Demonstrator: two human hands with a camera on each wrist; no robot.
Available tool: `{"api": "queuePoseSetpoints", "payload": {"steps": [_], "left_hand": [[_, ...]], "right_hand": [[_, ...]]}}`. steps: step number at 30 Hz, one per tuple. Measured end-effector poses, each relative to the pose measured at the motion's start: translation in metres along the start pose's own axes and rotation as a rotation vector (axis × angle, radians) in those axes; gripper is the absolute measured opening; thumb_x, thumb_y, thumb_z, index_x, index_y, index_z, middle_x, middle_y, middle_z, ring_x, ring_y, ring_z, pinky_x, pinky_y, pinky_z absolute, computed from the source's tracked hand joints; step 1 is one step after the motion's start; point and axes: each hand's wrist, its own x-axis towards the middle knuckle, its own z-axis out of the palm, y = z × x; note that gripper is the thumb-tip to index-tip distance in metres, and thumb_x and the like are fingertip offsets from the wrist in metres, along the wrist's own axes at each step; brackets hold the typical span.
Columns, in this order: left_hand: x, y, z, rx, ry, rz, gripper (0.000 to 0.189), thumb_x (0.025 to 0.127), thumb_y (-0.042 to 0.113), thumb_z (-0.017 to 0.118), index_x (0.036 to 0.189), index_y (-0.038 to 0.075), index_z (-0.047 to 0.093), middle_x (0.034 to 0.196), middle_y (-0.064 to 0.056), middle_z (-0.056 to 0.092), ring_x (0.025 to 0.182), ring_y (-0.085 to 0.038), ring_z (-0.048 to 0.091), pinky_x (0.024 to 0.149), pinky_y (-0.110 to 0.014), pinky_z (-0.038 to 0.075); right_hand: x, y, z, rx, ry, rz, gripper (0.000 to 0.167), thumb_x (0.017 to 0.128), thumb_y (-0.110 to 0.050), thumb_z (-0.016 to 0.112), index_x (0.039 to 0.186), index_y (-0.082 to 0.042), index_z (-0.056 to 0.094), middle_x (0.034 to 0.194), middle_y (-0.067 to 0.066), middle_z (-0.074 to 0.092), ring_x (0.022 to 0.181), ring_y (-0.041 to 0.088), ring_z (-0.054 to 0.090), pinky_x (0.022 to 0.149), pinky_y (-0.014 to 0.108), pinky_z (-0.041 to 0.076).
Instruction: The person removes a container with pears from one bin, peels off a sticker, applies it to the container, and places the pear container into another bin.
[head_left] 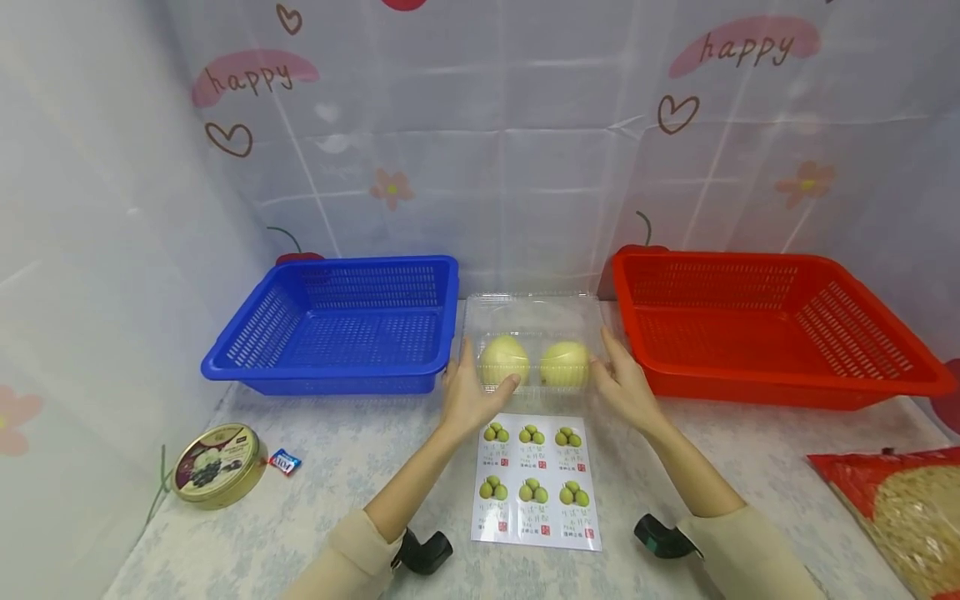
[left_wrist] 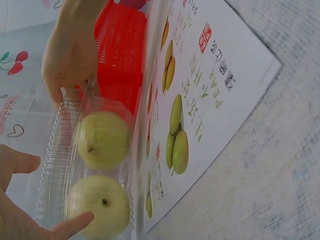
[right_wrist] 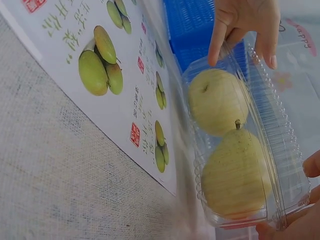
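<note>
A clear plastic box (head_left: 532,315) stands at the back middle, between two baskets. Inside it sit two pale yellow-green pears, a left pear (head_left: 504,361) and a right pear (head_left: 565,364), side by side behind the see-through wall. My left hand (head_left: 471,402) grips the box's left end, its thumb across the front near the left pear. At the other end my right hand (head_left: 628,390) holds the right side, fingers along the edge. In the right wrist view, ridged plastic edges (right_wrist: 277,115) run beside the pears. Just in front lies a white sheet of pear stickers (head_left: 535,479).
A blue basket (head_left: 330,387) stands at back left and a red basket (head_left: 787,393) at back right. On the left lie a round gold tin (head_left: 219,467) and a small wrapped candy (head_left: 285,462). A red-and-clear bag (head_left: 915,508) is at the right edge.
</note>
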Motion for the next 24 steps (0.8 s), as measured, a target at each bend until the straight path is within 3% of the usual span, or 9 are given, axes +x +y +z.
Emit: {"api": "queuePoseSetpoints", "payload": {"steps": [4, 9, 15, 24], "left_hand": [[0.002, -0.001, 0.003, 0.011, 0.007, -0.004, 0.092, 0.078, 0.033, 0.071, 0.147, -0.003, 0.021, 0.145, -0.031, 0.029, 0.131, -0.058, 0.018, 0.099, -0.069, 0.024], [0.005, -0.006, 0.006, 0.018, 0.020, -0.005, 0.087, 0.079, 0.031, 0.071, 0.145, -0.004, 0.027, 0.144, -0.029, 0.033, 0.132, -0.056, 0.019, 0.100, -0.068, 0.025], [0.007, -0.010, 0.006, 0.023, 0.033, 0.006, 0.081, 0.080, 0.030, 0.071, 0.142, -0.004, 0.033, 0.144, -0.022, 0.037, 0.134, -0.052, 0.019, 0.102, -0.067, 0.022], [0.005, -0.021, 0.006, 0.061, 0.004, 0.090, 0.075, 0.078, 0.025, 0.073, 0.141, 0.003, 0.039, 0.140, -0.024, 0.043, 0.133, -0.054, 0.019, 0.100, -0.069, 0.023]], "right_hand": [[0.002, 0.002, 0.001, -0.006, -0.010, 0.026, 0.055, 0.095, -0.004, 0.042, 0.141, 0.017, 0.020, 0.147, 0.035, 0.020, 0.133, 0.046, 0.028, 0.109, 0.055, 0.021], [0.002, 0.004, 0.003, -0.016, -0.036, 0.068, 0.057, 0.096, -0.007, 0.043, 0.142, 0.015, 0.019, 0.148, 0.033, 0.019, 0.119, 0.046, 0.046, 0.107, 0.055, 0.027], [0.004, 0.005, 0.003, -0.021, -0.027, 0.059, 0.056, 0.096, -0.008, 0.043, 0.141, 0.016, 0.021, 0.147, 0.033, 0.021, 0.129, 0.046, 0.034, 0.109, 0.054, 0.024], [0.004, 0.010, 0.005, -0.046, -0.046, 0.051, 0.058, 0.097, -0.012, 0.044, 0.142, 0.015, 0.020, 0.148, 0.034, 0.020, 0.133, 0.046, 0.026, 0.111, 0.053, 0.019]]}}
